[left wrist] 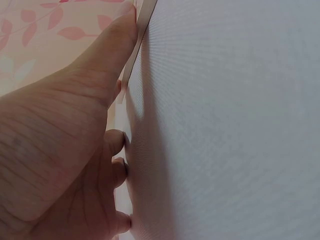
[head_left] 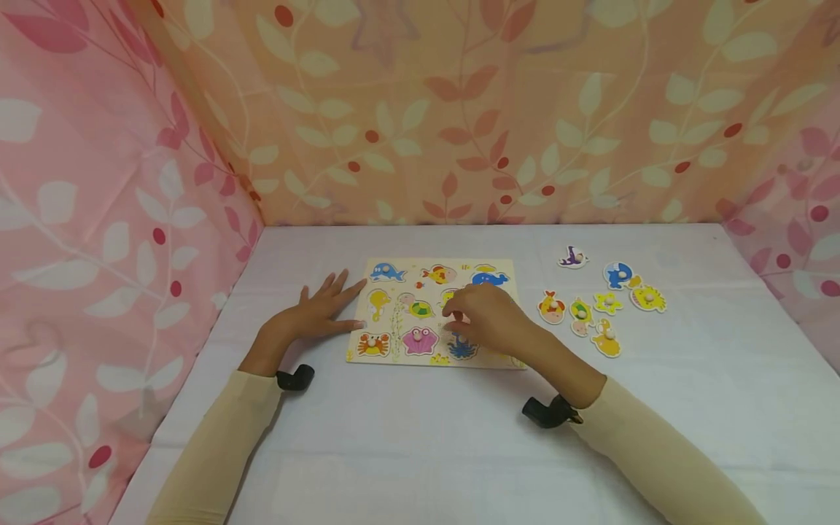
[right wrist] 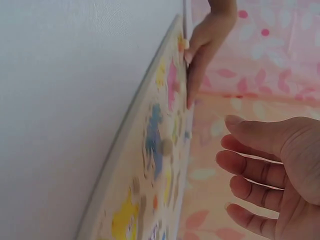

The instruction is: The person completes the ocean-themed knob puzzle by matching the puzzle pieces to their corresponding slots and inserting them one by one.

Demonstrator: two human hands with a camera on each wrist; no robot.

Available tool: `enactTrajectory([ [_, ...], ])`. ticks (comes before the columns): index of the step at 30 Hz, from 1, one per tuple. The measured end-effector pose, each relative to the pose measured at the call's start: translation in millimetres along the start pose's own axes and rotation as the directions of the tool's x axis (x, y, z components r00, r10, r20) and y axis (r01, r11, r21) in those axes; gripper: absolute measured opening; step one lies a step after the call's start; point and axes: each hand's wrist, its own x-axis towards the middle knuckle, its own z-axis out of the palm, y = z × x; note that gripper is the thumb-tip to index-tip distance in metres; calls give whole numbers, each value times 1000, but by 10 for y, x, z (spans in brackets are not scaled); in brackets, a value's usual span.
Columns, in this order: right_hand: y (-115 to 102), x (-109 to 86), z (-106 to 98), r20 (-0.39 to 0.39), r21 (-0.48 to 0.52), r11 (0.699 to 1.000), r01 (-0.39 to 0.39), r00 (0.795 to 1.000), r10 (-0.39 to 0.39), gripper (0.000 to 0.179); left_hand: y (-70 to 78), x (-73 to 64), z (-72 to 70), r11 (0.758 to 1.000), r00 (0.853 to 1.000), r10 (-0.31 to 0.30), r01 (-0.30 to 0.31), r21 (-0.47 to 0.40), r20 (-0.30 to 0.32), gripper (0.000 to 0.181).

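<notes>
A wooden puzzle board (head_left: 357,357) with sea-animal pictures lies on the white-covered table. My left hand (head_left: 321,308) is spread flat beside it, thumb and index fingertip at its left edge. In the left wrist view the thumb (left wrist: 112,47) reaches the board's rim. My right hand (head_left: 488,317) hovers over the board's right part, and the right wrist view shows its fingers (right wrist: 250,167) loosely bent with nothing between them. Below it is a blue octopus piece (head_left: 462,348) with a knob. A crab piece (head_left: 373,344), pink shell piece (head_left: 420,340) and dolphin piece (head_left: 389,272) also sit in the board.
Loose knobbed pieces lie right of the board: a purple-and-white one (head_left: 573,257), a blue one (head_left: 617,275), a spiky yellow one (head_left: 648,297), a star (head_left: 609,302), a fish (head_left: 551,307), a turtle (head_left: 580,313) and a yellow one (head_left: 607,341). Patterned curtains (head_left: 420,109) surround the table.
</notes>
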Motion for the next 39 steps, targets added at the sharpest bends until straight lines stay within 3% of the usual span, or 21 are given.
enactTrajectory([
  [9, 270, -383, -277, -56, -51, 995, -83, 995, 81, 25, 12, -16, -22, 1000, 1000, 4, -4, -1, -2, 93],
  [18, 552, -828, -385, -78, -90, 976, -198, 978, 191, 23, -5, -37, 4, 1000, 1000, -3, 3, -19, 4, 93],
  [34, 1168, -1496, -641, -64, -87, 927, -366, 930, 361, 22, -17, -11, 29, 1000, 1000, -16, 16, -23, -2, 94],
  [39, 1362, -1639, -624, -69, -85, 932, -352, 935, 347, 20, 18, -31, 7, 1000, 1000, -19, 19, -24, 5, 93],
])
